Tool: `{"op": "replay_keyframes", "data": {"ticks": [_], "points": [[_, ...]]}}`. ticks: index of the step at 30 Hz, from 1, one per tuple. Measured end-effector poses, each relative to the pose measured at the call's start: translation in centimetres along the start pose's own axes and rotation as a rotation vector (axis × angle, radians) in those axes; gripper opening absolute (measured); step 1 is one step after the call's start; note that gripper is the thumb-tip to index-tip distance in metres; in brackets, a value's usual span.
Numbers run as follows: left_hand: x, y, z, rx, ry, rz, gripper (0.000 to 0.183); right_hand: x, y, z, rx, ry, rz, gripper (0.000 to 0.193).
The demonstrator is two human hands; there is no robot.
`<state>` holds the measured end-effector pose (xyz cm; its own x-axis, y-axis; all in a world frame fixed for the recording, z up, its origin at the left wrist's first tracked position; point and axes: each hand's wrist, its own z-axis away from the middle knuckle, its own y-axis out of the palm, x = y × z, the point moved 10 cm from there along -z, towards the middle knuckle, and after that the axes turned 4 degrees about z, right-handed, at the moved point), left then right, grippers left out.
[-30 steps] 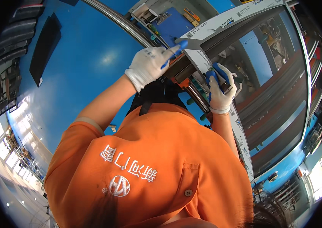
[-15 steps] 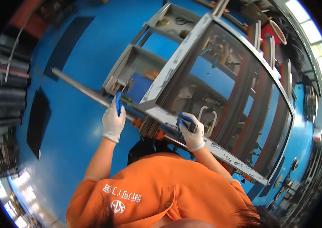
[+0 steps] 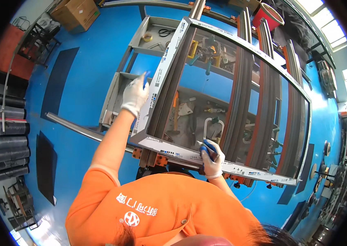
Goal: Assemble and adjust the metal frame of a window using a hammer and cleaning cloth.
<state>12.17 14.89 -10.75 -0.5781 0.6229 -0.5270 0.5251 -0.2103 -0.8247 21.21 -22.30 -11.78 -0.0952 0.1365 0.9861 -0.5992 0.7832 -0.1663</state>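
A large framed window panel (image 3: 167,148), with printed white film on its border and a dark see-through middle, lies on rails in front of me. My left hand (image 3: 135,95), in a white glove with blue at the fingers, reaches along the panel's left side. Its fingers point away from me, and I see nothing held in them. Over the near border my right hand (image 3: 212,160), gloved alike, is closed round a slim tool (image 3: 200,143) whose pale tip points left; the fingers hide most of it.
Grey trays (image 3: 114,96) with tools stand beside and under the panel. A metal rail (image 3: 73,126) sticks out to the left. Dark sheets (image 3: 45,164) lie on the blue floor, and dark rolls (image 3: 5,143) are stacked at far left. A red bucket (image 3: 267,18) stands at the back.
My left hand has moved forward and slightly right, up along the panel's left side. My right hand has shifted a little right and nearer. The view has turned.
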Motion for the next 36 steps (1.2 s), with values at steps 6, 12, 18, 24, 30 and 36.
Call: {"op": "replay_keyframes", "data": {"ticks": [6, 12, 18, 24, 30, 36], "points": [[-6.0, 5.3, -11.8, -0.047, 0.328, -0.132, 0.040, -2.5, -4.4, 0.6, -0.279, 0.077, -0.142, 0.031], [-8.2, 11.9, -24.9, 0.122, 0.353, -0.411, 0.041, -2.4, -5.1, 1.1, -0.445, 0.112, -0.069, 0.028], [-8.8, 14.3, -32.6, 0.301, 0.180, -0.457, 0.046, -2.9, -5.6, 2.0, -0.502, 0.183, -0.026, 0.029], [-9.2, 15.5, -33.4, 0.150, 0.309, -0.445, 0.042, -2.9, -5.9, 2.5, -0.527, 0.244, 0.034, 0.030], [-4.7, 20.4, -38.0, 0.343, 0.283, -0.290, 0.043, -2.0, -5.3, 1.4, -0.481, 0.202, 0.090, 0.032], [-12.5, 11.2, -28.5, 0.304, -0.129, -0.227, 0.040, -0.9, -5.5, 1.3, -0.396, 0.137, 0.213, 0.034]]}}
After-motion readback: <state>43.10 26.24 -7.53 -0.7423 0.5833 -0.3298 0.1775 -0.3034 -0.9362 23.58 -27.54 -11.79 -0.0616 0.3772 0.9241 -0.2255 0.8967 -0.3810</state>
